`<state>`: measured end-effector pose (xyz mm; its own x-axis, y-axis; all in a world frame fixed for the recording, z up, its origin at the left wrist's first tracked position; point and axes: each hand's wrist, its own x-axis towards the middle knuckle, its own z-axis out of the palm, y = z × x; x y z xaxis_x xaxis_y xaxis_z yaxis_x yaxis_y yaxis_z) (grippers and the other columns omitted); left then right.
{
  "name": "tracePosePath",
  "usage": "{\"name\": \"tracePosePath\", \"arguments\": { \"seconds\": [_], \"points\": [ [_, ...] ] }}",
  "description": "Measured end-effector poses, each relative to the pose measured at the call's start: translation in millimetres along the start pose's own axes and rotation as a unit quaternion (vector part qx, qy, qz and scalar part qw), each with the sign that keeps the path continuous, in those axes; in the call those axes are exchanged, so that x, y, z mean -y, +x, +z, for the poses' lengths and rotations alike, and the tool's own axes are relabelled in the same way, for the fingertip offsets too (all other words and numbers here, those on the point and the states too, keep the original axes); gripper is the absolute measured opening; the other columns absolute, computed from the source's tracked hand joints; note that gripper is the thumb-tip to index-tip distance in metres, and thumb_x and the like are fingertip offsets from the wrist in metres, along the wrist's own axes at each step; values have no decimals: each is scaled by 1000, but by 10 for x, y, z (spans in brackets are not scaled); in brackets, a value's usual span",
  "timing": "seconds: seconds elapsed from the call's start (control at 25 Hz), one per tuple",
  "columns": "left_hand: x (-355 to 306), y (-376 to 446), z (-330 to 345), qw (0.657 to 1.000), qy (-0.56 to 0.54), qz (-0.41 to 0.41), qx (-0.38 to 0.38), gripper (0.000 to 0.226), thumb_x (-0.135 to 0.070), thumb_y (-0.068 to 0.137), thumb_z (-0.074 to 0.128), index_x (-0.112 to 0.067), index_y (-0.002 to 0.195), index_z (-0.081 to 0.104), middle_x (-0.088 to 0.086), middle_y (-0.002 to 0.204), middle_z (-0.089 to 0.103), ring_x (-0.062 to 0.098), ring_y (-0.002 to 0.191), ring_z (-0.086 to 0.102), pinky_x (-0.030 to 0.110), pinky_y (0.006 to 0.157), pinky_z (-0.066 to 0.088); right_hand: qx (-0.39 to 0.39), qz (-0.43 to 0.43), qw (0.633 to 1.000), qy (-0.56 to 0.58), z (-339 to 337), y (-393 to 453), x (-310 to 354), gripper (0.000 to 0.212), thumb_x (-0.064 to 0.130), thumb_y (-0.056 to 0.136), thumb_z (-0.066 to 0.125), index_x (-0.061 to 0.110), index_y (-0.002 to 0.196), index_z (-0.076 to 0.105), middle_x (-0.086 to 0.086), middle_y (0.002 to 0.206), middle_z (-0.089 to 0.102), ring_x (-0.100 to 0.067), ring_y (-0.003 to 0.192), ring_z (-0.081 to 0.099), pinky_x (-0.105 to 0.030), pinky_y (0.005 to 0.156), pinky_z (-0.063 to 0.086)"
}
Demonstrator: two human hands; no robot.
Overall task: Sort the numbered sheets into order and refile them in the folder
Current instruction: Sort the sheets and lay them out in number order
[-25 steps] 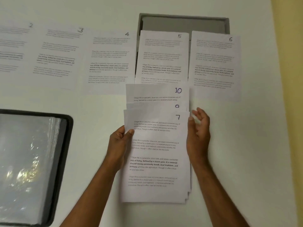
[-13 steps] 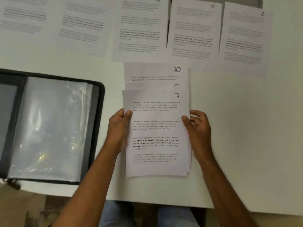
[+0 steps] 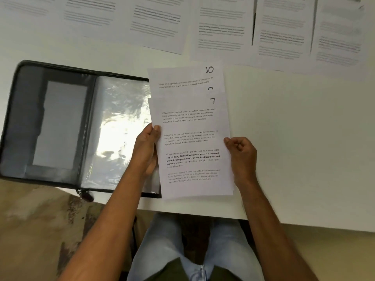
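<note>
Sheets (image 3: 194, 147) topped by number 7 sit mid-frame in both hands; left hand (image 3: 145, 153) clamps the left edge, thumb on top, fingers (image 3: 151, 169) underneath; right hand (image 3: 242, 157) has closed from an open hover a second ago into a pinch on the right edge, knuckles curled; sheet 10 (image 3: 184, 78) and another, its number half hidden, fan out above 7. Since a second ago the stack has drawn toward the near edge of the surface (image 3: 304, 149) and now overlaps the open folder (image 3: 60, 122) at left, whose clear sleeves (image 3: 119, 128) lie exposed; the laid-out row (image 3: 223, 27) sits at the frame's top. Likely the remaining sheets are being gathered, sorting unfinished.
</note>
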<state>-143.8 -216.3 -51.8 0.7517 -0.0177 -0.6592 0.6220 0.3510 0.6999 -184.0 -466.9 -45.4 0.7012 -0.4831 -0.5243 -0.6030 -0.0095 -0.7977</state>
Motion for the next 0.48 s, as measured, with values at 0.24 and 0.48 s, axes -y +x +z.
{"name": "tracePosePath", "arguments": {
  "seconds": [0.24, 0.48],
  "points": [
    [125, -125, -406, 999, 41, -11, 32, 31, -10, 106, 54, -14, 135, 62, 13, 126, 74, 34, 114, 72, 45, 88, 62, 27, -69, 997, -9, 297, -183, 51, 15, 15, 102, 63, 20, 116, 61, 13, 91, 71, 2, 82, 66, -18, 76, 50],
    [129, -125, -635, 998, 44, -22, 38, 27, -10, 106, 52, -17, 129, 65, 11, 123, 75, 32, 111, 73, 41, 84, 63, 84, -202, 970, -110, 461, 79, 379, 52, 19, 102, 63, 35, 148, 47, 13, 124, 62, 1, 83, 60, -16, 74, 50]
  ]
}}
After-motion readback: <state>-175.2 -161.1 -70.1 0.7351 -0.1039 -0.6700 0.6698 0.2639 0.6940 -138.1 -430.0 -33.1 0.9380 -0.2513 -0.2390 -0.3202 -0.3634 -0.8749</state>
